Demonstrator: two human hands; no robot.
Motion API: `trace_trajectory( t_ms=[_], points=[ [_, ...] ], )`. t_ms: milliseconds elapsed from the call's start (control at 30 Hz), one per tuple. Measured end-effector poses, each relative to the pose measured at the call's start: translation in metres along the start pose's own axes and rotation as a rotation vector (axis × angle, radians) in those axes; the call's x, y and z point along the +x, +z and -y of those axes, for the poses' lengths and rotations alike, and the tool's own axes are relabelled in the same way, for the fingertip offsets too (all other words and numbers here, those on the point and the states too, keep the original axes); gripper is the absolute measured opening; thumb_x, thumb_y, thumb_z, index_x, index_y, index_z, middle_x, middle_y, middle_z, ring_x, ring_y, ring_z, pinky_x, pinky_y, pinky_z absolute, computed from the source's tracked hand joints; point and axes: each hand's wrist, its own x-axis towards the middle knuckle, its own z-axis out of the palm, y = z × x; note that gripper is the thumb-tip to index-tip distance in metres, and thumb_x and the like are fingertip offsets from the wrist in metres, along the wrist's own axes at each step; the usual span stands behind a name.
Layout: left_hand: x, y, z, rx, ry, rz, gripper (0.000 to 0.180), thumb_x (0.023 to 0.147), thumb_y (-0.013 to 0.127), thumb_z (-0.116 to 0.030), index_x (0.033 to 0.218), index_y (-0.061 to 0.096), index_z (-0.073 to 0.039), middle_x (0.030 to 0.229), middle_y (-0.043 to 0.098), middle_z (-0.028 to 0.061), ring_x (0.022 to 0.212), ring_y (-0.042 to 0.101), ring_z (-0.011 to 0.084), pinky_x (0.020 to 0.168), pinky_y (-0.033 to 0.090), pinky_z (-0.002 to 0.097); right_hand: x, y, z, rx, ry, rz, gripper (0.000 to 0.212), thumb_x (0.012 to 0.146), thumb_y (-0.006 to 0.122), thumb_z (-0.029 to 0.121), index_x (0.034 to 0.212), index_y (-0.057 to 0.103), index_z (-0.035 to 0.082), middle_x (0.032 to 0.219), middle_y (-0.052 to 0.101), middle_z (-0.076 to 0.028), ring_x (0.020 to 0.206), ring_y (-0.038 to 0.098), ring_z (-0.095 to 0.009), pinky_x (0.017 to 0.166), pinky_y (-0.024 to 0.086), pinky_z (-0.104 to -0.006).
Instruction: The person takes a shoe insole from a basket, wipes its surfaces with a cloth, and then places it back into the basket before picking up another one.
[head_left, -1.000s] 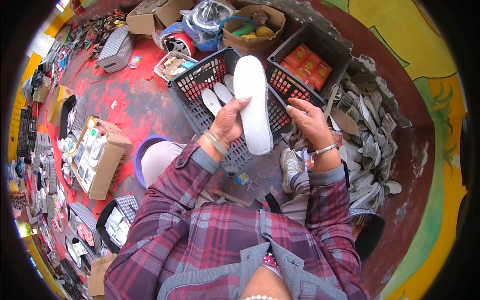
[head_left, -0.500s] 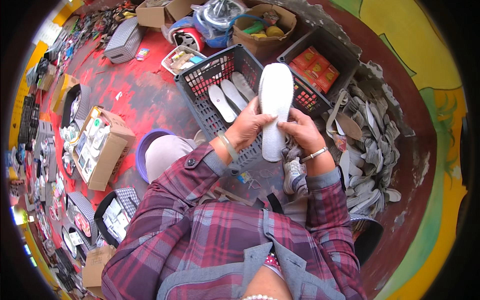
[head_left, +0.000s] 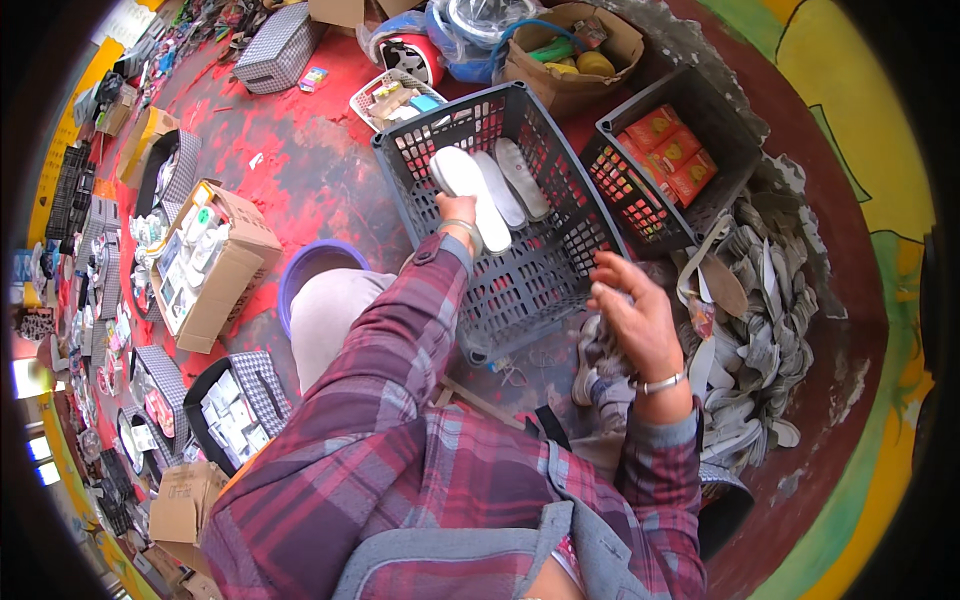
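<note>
A white insole (head_left: 484, 208) is in my left hand (head_left: 457, 210), with the fingers closed round its near-left edge. It lies tilted inside the dark plastic crate (head_left: 515, 290), over or beside the crate's other insoles, such as the pale one (head_left: 522, 182) at the right. Whether it rests on them I cannot tell. My right hand (head_left: 637, 315) is raised near the crate's right side, fingers apart and holding nothing. To its right a big heap of grey insoles (head_left: 755, 335) lies against the wall.
Right of the crate stands a second dark crate (head_left: 735, 165) with red packets (head_left: 668, 140). Behind are a cardboard box (head_left: 610, 85) and a small white basket (head_left: 365, 100). A purple basin (head_left: 300, 268) and an open carton (head_left: 245, 262) stand at the left.
My left hand has carried the white insole away from my right hand, leftward and down into the crate. My right hand has let go of it and opened. The view has shifted slightly.
</note>
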Motion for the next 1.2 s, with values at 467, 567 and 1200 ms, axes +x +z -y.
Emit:
trace_trajectory(
  t_ms=[467, 567, 1200],
  points=[
    [0.102, -0.02, 0.06, 0.191, -0.005, -0.335, 0.05, 0.079, 0.051, 0.001, 0.128, 0.04, -0.004, 0.121, 0.051, 0.0195, 0.11, 0.052, 0.0334, 0.093, 0.041, 0.0415, 0.003, 0.006, -0.001, -0.386, 0.0, 0.106, 0.042, 0.079, 0.066, 0.014, 0.118, 0.056, 0.003, 0.097, 0.062, -0.018, 0.078, 0.063, -0.03, 0.071, 0.05, -0.0354],
    [0.105, -0.019, 0.062, 0.202, 0.001, -0.356, 0.05, 0.08, 0.051, 0.001, 0.129, 0.04, -0.005, 0.123, 0.05, 0.0197, 0.111, 0.051, 0.0335, 0.093, 0.04, 0.0415, 0.008, 0.011, 0.001, -0.406, -0.013, 0.188, 0.041, 0.079, 0.066, 0.013, 0.117, 0.056, 0.001, 0.095, 0.062, -0.018, 0.077, 0.063, -0.029, 0.069, 0.05, -0.035],
    [0.101, -0.012, 0.089, 0.296, -0.004, -0.476, 0.052, 0.084, 0.046, -0.002, 0.135, 0.037, -0.007, 0.13, 0.045, 0.0209, 0.119, 0.045, 0.034, 0.099, 0.036, 0.0414, 0.025, 0.029, -0.01, -0.437, 0.064, 0.34, 0.039, 0.08, 0.064, 0.017, 0.114, 0.056, 0.0, 0.102, 0.062, -0.02, 0.091, 0.061, -0.036, 0.076, 0.05, -0.0394]
  ],
)
